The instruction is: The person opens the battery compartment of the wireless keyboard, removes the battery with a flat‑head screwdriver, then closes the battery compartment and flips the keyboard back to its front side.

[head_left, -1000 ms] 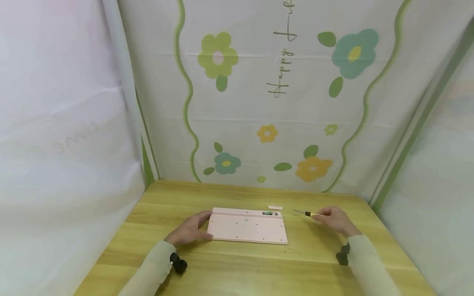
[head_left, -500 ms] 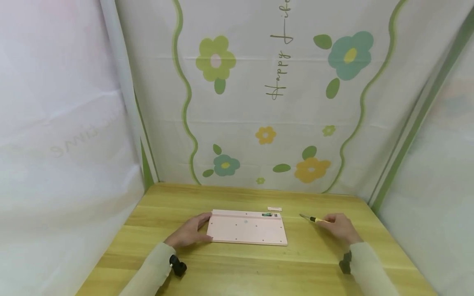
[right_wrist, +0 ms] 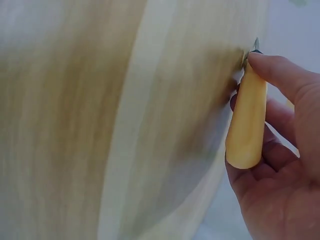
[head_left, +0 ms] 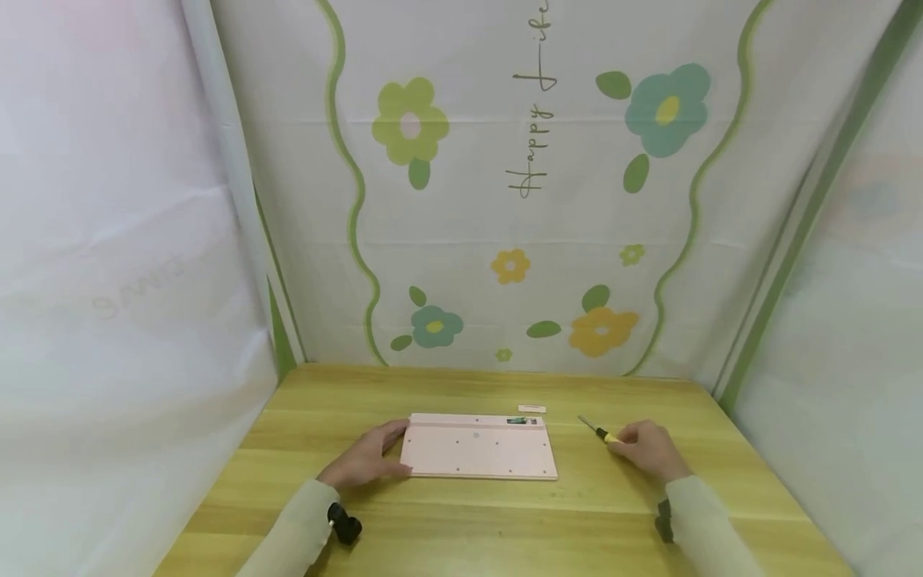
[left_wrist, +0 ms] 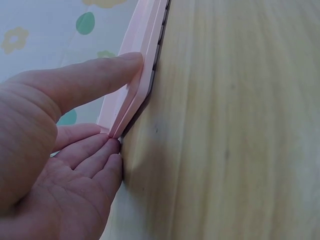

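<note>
Gripping a flat, dark-dotted pink keyboard (head_left: 477, 455) at nine o'clock with wide-spread left hand (head_left: 366, 460); pinching a yellow-handled screwdriver (right_wrist: 247, 120) off three o'clock with right hand (head_left: 651, 449).

On my head-camera feed I read "Happy Life" in thin dark script (head_left: 537, 114) on the flowered back curtain (head_left: 447, 200), between twelve and one o'clock from the centre. The line runs upward, letters turned on their side: "Happy" sits lower, "Life" above it toward twelve, ending close to the top edge. At nine o'clock, faint reversed letters (head_left: 139, 286) mark the left curtain (head_left: 118, 228); I take them for "time", too pale to be sure.
</note>
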`<state>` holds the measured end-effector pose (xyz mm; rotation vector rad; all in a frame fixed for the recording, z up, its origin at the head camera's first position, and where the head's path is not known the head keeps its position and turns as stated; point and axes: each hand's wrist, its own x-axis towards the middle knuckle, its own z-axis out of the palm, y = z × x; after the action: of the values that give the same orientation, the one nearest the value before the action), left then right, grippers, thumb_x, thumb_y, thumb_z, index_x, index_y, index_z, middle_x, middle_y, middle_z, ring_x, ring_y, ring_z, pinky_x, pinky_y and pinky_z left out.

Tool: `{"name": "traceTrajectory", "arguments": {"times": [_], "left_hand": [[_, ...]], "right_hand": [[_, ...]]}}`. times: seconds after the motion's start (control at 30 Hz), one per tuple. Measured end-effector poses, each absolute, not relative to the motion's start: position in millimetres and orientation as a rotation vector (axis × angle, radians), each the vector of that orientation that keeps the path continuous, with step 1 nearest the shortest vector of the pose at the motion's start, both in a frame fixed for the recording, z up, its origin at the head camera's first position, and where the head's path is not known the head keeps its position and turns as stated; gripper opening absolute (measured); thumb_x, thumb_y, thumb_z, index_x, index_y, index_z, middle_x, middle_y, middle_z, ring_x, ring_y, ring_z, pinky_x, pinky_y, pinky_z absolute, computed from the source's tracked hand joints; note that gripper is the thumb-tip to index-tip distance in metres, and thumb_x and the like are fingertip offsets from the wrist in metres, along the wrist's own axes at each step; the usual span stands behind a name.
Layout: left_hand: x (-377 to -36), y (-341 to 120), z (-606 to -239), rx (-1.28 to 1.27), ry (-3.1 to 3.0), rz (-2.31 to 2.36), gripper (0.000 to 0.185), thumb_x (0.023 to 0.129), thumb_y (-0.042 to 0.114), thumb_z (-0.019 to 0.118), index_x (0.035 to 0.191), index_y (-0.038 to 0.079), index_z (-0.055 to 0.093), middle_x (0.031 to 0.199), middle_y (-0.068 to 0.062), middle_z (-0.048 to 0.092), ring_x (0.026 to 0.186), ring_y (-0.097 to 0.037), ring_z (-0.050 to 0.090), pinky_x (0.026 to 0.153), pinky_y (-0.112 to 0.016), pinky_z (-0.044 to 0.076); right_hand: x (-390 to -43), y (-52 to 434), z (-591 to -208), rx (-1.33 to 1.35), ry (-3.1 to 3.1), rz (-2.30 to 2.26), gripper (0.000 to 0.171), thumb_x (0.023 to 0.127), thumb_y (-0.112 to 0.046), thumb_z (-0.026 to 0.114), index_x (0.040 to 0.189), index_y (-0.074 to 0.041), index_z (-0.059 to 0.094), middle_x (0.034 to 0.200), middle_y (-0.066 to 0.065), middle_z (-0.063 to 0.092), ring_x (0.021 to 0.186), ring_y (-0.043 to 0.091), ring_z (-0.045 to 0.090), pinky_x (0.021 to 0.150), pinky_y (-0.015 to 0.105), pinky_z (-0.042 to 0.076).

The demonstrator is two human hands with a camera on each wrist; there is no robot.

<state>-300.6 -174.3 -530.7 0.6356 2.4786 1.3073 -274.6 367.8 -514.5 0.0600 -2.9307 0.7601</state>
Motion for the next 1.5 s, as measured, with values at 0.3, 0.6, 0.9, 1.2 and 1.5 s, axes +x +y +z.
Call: {"name": "traceTrajectory", "arguments": {"times": [0.3,0.6,0.9,1.2,1.5], "left_hand": [[-299.9,-181.0,-529.3,0.624,2.449,1.354,0.091,0.079,0.030,0.080,0.151,0.008,0.030,0.159,-0.010,0.030,0.147,-0.035,0.028,0.119,-0.053,0.028],[-300.4,-183.2,-530.1,0.605,2.494,1.310,0.092,0.078,0.033,0.080,0.152,0.009,0.030,0.159,-0.009,0.030,0.146,-0.034,0.030,0.118,-0.052,0.029],[-301.6,-184.2,-527.8,0.612,2.523,1.294,0.092,0.078,0.034,0.080,0.152,0.009,0.030,0.159,-0.009,0.031,0.146,-0.033,0.031,0.118,-0.051,0.030],[-301.4,-185.6,-527.5,0.625,2.467,1.332,0.091,0.079,0.031,0.079,0.152,0.009,0.029,0.159,-0.008,0.029,0.147,-0.032,0.029,0.119,-0.051,0.029],[-301.1,-182.5,-527.5,0.629,2.485,1.284,0.091,0.080,0.032,0.079,0.152,0.009,0.029,0.160,-0.007,0.029,0.147,-0.031,0.030,0.119,-0.049,0.030]], "right_hand": [[-286.7,362.4,-519.3,0.130,-2.946,0.700,0.019,0.080,-0.027,0.078,0.084,-0.009,0.073,0.086,0.004,0.073,0.081,0.020,0.066,0.073,0.041,0.057],[-293.2,359.8,-509.4,0.227,-3.001,0.670,0.028,0.077,-0.024,0.080,0.093,-0.003,0.072,0.090,0.006,0.072,0.083,0.020,0.066,0.074,0.040,0.058],[-305.6,331.5,-477.1,0.442,-3.016,0.593,0.025,0.078,-0.016,0.078,0.096,0.000,0.071,0.096,0.015,0.071,0.086,0.022,0.065,0.075,0.043,0.057],[-332.3,275.8,-460.5,0.729,-2.966,0.548,0.024,0.080,-0.013,0.077,0.099,-0.001,0.070,0.094,0.012,0.071,0.086,0.022,0.065,0.076,0.036,0.057],[-344.2,220.2,-475.2,0.861,-2.967,0.617,0.018,0.081,-0.007,0.075,0.098,-0.002,0.071,0.093,0.010,0.071,0.084,0.020,0.064,0.072,0.030,0.056]]}}
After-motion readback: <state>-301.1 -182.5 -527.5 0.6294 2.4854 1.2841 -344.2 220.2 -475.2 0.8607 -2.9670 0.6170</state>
